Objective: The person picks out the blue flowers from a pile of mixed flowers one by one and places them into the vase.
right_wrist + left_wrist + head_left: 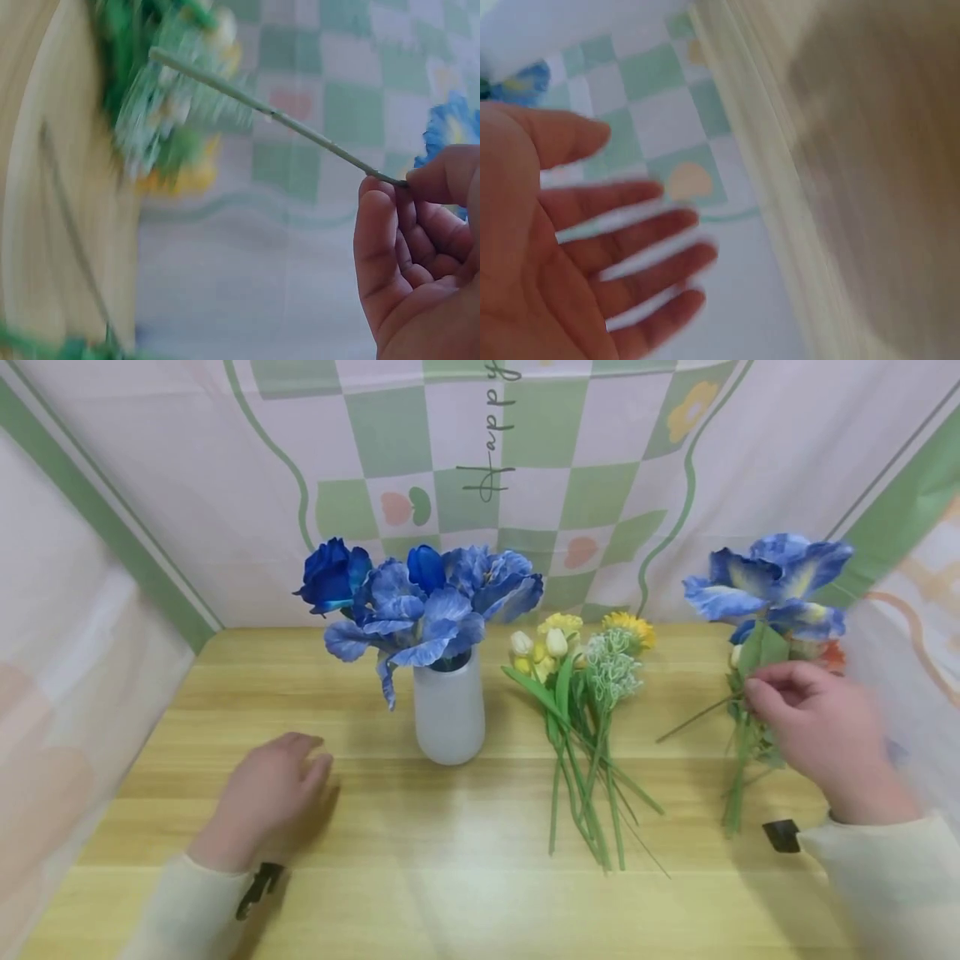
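Observation:
On the right side, my right hand (832, 735) pinches the green stem (277, 116) of a blue artificial iris (780, 577) between thumb and fingertips. The stem's cut end points left, toward the middle of the table. Behind and below that hand lies a bunch of mixed flowers, with an orange-red bloom (832, 653) partly hidden. My left hand (266, 789) hovers over the left part of the table, fingers spread and relaxed in the left wrist view, holding nothing. Between the hands, a white vase (450, 714) stands upright with several blue flowers (420, 627) in it.
Right of the vase, a loose bunch of yellow and white flowers (592, 685) lies on the wooden table (465, 893), stems toward the front. A checkered green and white cloth (540, 427) hangs behind the table's back edge.

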A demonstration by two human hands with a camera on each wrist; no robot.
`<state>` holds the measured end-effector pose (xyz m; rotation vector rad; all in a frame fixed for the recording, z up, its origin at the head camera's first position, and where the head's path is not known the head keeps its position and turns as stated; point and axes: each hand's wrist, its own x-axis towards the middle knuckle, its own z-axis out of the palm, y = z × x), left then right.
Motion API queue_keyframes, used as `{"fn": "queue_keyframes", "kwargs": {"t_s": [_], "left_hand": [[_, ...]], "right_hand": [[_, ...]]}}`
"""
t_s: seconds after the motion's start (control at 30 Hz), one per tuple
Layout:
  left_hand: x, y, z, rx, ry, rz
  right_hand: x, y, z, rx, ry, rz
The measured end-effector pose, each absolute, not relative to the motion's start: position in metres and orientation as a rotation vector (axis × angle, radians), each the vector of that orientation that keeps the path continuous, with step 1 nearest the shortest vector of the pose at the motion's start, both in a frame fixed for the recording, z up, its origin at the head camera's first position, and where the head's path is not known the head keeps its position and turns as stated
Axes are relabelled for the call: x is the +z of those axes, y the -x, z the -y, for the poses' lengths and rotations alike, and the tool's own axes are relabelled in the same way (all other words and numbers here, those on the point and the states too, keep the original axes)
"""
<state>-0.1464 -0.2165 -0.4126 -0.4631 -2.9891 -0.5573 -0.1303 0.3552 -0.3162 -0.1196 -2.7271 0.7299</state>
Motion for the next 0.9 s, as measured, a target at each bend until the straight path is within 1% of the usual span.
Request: {"fn": "queue_keyframes", "kwargs": {"t_s": [0.23, 0.37, 0.47, 0.6, 0.9], "left_hand": [[-0.414, 0.129, 0.174, -0.755, 0.947, 2.718], [-0.404, 0.117, 0.144, -0.854, 1.106, 2.541], [-0.396, 0.112, 0.123, -1.003, 1.152, 2.398], [-0.388, 0.11, 0.098, -1.169, 1.181, 2.197], [-0.384, 0.107, 0.06, -1.222, 1.155, 1.995]], "right_hand": [[-0.318, 0.116, -0.291, 0.929, -0.067, 2.613], [-0.319, 0.108, -0.253, 0.98, -0.282, 2.531], [-0.32, 0.106, -0.229, 0.943, -0.496, 2.476], [-0.323, 0.103, -0.202, 0.954, -0.711, 2.418], [-0.334, 0.099, -0.151, 1.252, -0.973, 2.291]]}}
